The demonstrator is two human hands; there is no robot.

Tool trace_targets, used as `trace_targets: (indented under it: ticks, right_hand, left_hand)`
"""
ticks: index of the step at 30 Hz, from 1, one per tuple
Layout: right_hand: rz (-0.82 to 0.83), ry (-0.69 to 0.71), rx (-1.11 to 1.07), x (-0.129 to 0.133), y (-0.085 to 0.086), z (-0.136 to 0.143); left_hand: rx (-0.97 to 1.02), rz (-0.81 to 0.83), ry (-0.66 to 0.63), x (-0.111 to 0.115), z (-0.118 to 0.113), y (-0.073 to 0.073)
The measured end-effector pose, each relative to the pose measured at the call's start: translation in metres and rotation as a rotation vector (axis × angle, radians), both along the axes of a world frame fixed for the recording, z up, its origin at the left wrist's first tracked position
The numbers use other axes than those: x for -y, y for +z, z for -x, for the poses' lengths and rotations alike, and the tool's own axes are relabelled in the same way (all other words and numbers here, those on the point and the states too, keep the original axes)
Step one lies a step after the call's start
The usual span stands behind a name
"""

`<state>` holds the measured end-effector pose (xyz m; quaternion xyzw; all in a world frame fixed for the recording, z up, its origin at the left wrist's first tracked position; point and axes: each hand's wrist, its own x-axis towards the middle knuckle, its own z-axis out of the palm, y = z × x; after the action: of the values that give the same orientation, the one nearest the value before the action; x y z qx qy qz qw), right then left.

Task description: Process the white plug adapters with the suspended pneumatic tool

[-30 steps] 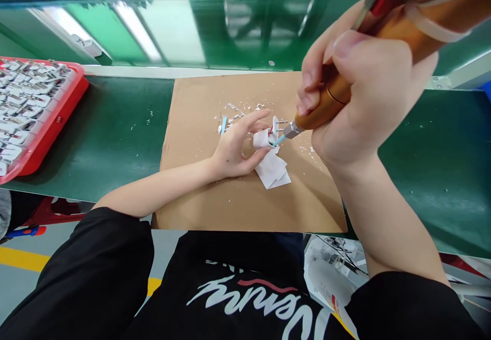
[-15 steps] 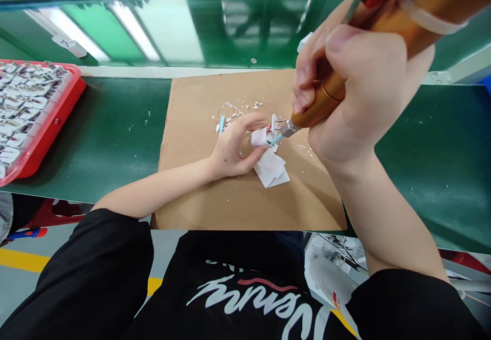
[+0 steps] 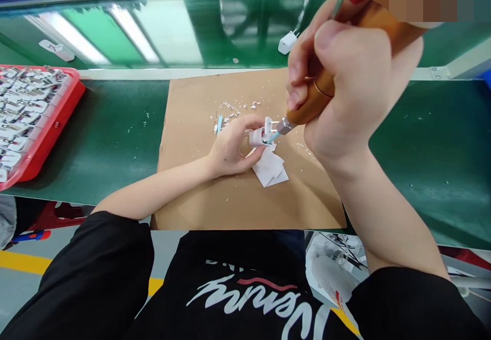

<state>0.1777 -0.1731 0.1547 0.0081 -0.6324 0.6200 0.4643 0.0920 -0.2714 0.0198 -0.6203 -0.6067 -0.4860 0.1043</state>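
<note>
Between the fingertips and thumb of my left hand (image 3: 235,148) is a small white charger housing (image 3: 257,136), its open end facing right. A white cap with two metal prongs (image 3: 267,124) stands at that opening, with a bit of red inside. My right hand (image 3: 356,84) is wrapped around a thick orange handheld tool (image 3: 312,99) with a metal collar. Its light-blue tip (image 3: 273,138) reaches the mouth of the housing; how deep it goes I cannot tell. Folded white paper pieces (image 3: 270,168) lie beneath the left hand.
A cardboard sheet (image 3: 215,202) covers part of the green bench (image 3: 118,125). White shavings (image 3: 233,109) and a light-blue strip (image 3: 220,124) lie on it. A red tray (image 3: 57,125) of white plug parts stands left. A white charger (image 3: 287,42) sits behind my right hand.
My right hand and the tool have shifted slightly left. The pronged cap and housing have turned a little, and the white charger behind my right hand shows more fully.
</note>
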Motion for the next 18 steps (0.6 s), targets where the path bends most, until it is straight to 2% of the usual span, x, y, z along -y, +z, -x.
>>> trace_targets:
  ticks: [2,5,7,10,14,16,18]
  right_hand:
    - [0.0,-0.026,-0.048,-0.002,-0.002,-0.001]
    - [0.008,0.019,0.028,-0.004,-0.006,0.001]
    - [0.06,0.027,-0.021,-0.005,-0.009,0.003]
    - [0.115,0.051,-0.107,-0.007,-0.01,0.005]
    - [0.065,0.086,0.059,-0.012,-0.009,0.0]
    - [0.078,0.057,0.078,-0.014,-0.01,-0.002]
    - [0.095,0.038,0.085,-0.016,-0.013,0.0]
  left_hand:
    - [-0.075,0.035,-0.002,0.0,0.004,0.0]
    - [-0.166,0.06,0.029,-0.001,0.01,-0.001]
    - [-0.168,0.073,0.052,-0.001,0.014,-0.004]
    - [-0.094,0.102,0.07,-0.001,0.017,-0.007]
    - [0.052,0.13,0.172,-0.002,0.019,-0.003]
    - [0.149,0.143,0.239,-0.009,0.029,0.002]
    - [0.285,0.144,0.3,-0.023,0.05,0.007]
